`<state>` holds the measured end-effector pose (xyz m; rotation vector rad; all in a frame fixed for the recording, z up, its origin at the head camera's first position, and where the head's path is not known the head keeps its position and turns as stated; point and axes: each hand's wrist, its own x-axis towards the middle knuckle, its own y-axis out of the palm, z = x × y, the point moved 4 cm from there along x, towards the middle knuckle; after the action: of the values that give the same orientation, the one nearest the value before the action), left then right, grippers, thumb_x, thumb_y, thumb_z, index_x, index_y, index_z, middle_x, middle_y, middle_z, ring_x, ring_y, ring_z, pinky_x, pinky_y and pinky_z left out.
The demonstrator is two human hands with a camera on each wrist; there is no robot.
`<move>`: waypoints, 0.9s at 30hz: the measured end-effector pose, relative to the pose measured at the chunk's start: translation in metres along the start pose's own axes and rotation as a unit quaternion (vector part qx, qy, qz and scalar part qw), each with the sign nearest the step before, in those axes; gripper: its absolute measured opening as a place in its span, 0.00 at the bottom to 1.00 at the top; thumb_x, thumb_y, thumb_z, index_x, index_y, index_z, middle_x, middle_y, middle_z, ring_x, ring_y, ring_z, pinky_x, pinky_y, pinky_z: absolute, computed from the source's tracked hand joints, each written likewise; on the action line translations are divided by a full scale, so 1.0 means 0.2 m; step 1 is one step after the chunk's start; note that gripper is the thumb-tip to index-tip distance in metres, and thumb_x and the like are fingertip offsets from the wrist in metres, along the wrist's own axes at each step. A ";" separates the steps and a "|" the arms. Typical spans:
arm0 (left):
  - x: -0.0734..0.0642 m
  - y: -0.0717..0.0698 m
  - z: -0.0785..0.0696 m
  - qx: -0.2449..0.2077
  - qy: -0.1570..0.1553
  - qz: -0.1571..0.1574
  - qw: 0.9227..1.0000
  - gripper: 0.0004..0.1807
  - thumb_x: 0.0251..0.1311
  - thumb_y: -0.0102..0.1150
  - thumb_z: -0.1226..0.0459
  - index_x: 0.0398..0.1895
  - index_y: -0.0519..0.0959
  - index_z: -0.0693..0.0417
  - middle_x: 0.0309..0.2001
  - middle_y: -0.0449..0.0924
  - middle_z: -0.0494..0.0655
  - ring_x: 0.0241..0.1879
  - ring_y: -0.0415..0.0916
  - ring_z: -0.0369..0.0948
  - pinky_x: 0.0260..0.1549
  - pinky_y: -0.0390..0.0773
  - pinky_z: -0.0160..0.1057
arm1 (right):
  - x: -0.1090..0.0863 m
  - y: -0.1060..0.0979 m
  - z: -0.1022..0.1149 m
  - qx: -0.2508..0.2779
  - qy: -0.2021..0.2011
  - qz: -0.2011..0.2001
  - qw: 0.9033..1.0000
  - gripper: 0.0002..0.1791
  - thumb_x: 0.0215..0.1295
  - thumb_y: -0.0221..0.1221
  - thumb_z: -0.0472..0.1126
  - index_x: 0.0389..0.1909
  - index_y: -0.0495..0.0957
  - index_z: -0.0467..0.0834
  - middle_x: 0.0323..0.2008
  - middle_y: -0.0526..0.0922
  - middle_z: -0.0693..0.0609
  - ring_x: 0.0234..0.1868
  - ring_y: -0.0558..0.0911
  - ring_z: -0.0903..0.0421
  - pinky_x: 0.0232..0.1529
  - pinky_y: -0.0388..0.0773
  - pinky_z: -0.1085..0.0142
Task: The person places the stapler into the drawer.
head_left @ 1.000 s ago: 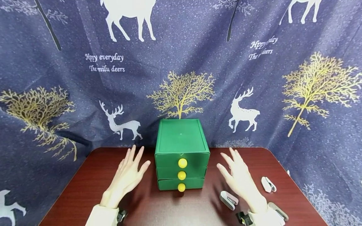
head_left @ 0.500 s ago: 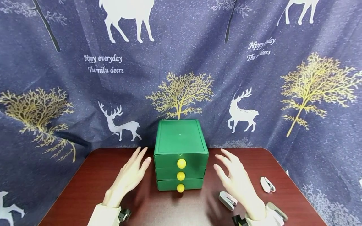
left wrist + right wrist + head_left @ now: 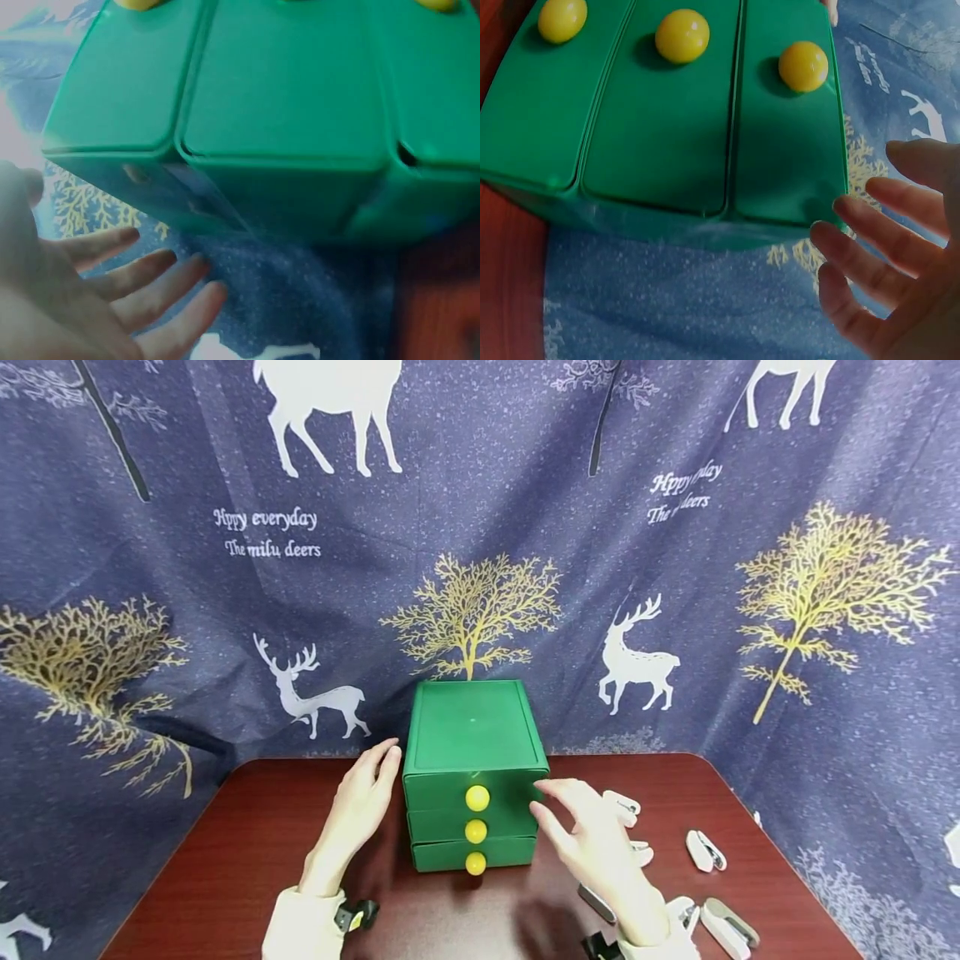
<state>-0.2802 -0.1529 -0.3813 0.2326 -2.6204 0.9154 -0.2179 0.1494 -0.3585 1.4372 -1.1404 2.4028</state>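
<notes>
A green box with three stacked drawers (image 3: 472, 727) stands at the back middle of the table, all its drawers pushed in. Each drawer front has a round yellow knob (image 3: 477, 798). Beside the box's left side is my left hand (image 3: 354, 797), its fingers loosely extended; in the left wrist view that hand (image 3: 90, 300) looks apart from the green wall. My right hand (image 3: 588, 835) is at the box's right front edge, fingers slightly bent and spread. The right wrist view has its fingertips (image 3: 825, 236) close to the top drawer's corner; whether they touch is unclear. Neither hand holds anything.
Several small staplers lie on the right of the dark red table (image 3: 247, 852), among them a white one (image 3: 705, 852) and a grey and white one (image 3: 729, 928). Some are partly behind my right forearm. A blue curtain (image 3: 480, 527) with deer and trees hangs behind.
Both hands have moved inward to the two sides of the box, the right one farther. More staplers show behind the right hand. The head view has shifted slightly; the box has stayed put.
</notes>
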 end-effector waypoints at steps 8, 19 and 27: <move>0.08 0.02 -0.04 -0.051 -0.020 -0.024 0.998 0.29 0.70 0.46 0.41 0.61 0.75 0.49 0.56 0.77 0.48 0.51 0.78 0.44 0.50 0.72 0.50 | 0.03 0.09 0.04 0.032 0.021 0.026 0.999 0.15 0.57 0.70 0.39 0.45 0.83 0.44 0.33 0.82 0.58 0.26 0.75 0.67 0.29 0.72 0.72; 0.15 0.04 -0.05 -0.076 -0.020 -0.016 0.997 0.25 0.69 0.51 0.43 0.56 0.78 0.51 0.49 0.82 0.47 0.46 0.80 0.43 0.48 0.74 0.46 | 0.05 0.19 0.09 0.075 0.020 0.019 0.997 0.17 0.55 0.71 0.40 0.45 0.82 0.42 0.32 0.83 0.55 0.30 0.80 0.60 0.26 0.74 0.71; 0.18 0.05 -0.04 -0.074 -0.008 -0.045 0.996 0.20 0.67 0.58 0.50 0.50 0.81 0.54 0.36 0.82 0.48 0.37 0.77 0.43 0.39 0.74 0.43 | 0.06 0.25 0.10 0.099 0.027 0.016 0.995 0.17 0.54 0.72 0.41 0.44 0.82 0.42 0.31 0.83 0.54 0.30 0.80 0.60 0.27 0.72 0.77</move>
<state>-0.3141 -0.1424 -0.3672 0.3165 -2.6534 0.6896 -0.2330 0.0986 -0.3704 1.4078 -0.9440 2.6227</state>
